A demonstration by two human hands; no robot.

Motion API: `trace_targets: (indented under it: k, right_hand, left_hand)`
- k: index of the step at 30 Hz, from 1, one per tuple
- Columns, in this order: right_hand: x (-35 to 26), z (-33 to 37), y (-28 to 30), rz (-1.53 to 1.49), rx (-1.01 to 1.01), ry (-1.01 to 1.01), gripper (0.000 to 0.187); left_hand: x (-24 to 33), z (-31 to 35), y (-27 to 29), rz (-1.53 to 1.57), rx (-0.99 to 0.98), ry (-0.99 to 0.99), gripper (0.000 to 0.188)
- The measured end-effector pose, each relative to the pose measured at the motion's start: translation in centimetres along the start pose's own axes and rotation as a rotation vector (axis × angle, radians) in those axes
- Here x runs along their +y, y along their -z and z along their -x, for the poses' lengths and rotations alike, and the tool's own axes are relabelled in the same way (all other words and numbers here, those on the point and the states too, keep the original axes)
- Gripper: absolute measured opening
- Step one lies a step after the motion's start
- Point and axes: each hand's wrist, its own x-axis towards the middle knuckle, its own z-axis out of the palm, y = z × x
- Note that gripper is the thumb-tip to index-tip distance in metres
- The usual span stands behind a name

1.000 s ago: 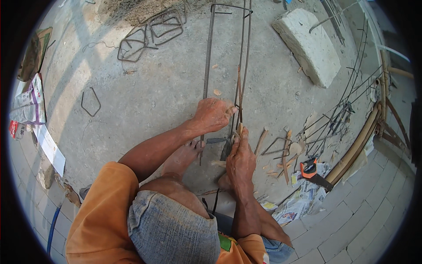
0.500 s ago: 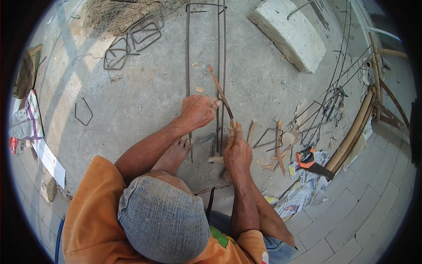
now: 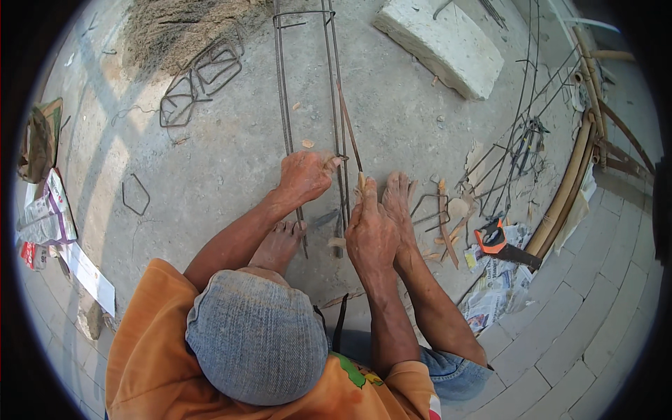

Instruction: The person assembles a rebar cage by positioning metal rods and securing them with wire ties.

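Long steel reinforcing bars [image 3: 285, 98] run away from me across the concrete floor in two pairs, with a bent wire stirrup [image 3: 304, 12] round them at the far end. My left hand [image 3: 306, 176] is closed between the pairs, its fingertips at the right-hand bars [image 3: 332, 84]. A short dark piece of steel shows at those fingertips, but what they grip is mostly hidden. My right hand [image 3: 371, 227] is wrapped round the wooden handle of a thin rusty iron rod [image 3: 351, 133]. The rod points away from me, its far end close beside the right-hand bars.
Several bent stirrups [image 3: 210, 73] lie by a sand pile [image 3: 168, 35]. A concrete block [image 3: 448, 49] sits far right. On the right are a handsaw [image 3: 500, 245], newspaper [image 3: 493, 290], wood scraps [image 3: 445, 224] and bamboo poles [image 3: 563, 189]. My bare feet [image 3: 278, 245] flank the bars.
The rod in my right hand has swung from slanting across the right-hand bars to lying alongside them. My left hand stays at the bars. My right foot now shows beside my right hand.
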Motion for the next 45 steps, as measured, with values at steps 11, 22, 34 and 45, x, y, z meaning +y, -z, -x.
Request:
trace_targets:
  k: [11, 22, 34, 45]
  right_hand:
    - [-0.4, -3.2, -1.9, -0.104, -0.22, -0.074, 0.047]
    - [-0.5, -0.4, -2.8, 0.039, -0.109, -0.087, 0.045]
    - [0.8, -0.2, -1.6, -0.027, -0.047, -0.041, 0.045]
    - [-0.4, -5.0, -1.4, -0.026, -0.233, -0.036, 0.044]
  left_hand:
    - [0.3, -0.4, 0.3, 0.032, -0.06, 0.015, 0.026]
    - [0.1, -0.1, -0.2, 0.024, -0.035, -0.002, 0.026]
    - [0.3, -0.3, 0.1, 0.045, -0.032, 0.003, 0.025]
    - [-0.1, -0.3, -0.4, 0.065, -0.01, -0.03, 0.026]
